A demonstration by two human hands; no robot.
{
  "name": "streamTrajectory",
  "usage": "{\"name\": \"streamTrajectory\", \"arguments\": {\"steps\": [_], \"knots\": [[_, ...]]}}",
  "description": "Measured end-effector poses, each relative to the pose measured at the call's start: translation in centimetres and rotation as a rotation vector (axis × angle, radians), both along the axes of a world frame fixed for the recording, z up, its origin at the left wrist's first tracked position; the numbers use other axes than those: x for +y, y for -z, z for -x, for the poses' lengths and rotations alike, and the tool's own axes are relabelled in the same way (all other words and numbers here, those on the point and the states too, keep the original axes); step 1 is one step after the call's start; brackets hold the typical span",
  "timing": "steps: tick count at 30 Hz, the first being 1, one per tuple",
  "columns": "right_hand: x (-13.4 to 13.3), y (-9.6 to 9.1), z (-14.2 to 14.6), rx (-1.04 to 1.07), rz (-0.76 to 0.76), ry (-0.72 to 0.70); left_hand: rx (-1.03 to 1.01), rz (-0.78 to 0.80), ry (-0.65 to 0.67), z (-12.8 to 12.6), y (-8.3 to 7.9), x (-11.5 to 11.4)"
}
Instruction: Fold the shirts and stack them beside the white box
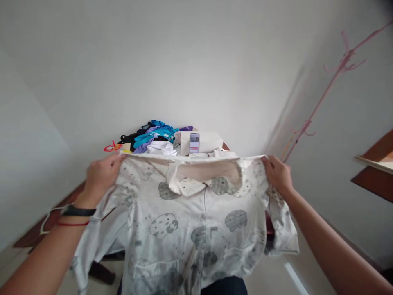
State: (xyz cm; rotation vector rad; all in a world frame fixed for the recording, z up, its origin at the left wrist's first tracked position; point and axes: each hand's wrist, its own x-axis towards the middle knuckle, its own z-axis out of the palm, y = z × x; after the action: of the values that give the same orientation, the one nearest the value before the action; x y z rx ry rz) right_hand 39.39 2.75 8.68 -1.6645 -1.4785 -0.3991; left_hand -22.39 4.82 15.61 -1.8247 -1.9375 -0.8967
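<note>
I hold up a white collared shirt (190, 217) printed with grey cartoon cats, spread wide in front of me. My left hand (102, 174) is closed on its left shoulder seam. My right hand (278, 172) is closed on the right shoulder seam. The shirt hangs down between my arms, its short sleeves drooping at both sides, and it hides most of the table behind it. My left wrist wears a black band and a red string.
Behind the shirt, a brown table (37, 231) carries a heap of blue, purple, black and white clothes (153, 137) and a white box (201, 141). A pink coat stand (325, 96) leans at the right wall. A wooden shelf (376, 170) juts in from the right edge.
</note>
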Motion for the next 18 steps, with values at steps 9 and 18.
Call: {"name": "streamTrajectory", "arguments": {"steps": [9, 18], "knots": [[2.1, 11.9, 0.1, -0.111, 0.635, -0.107, -0.011, 0.656, 0.166, 3.6, 12.5, 4.4], [1.8, 12.5, -2.2, -0.099, 0.747, -0.035, -0.077, 0.619, 0.277, 7.4, 12.4, 2.1]]}}
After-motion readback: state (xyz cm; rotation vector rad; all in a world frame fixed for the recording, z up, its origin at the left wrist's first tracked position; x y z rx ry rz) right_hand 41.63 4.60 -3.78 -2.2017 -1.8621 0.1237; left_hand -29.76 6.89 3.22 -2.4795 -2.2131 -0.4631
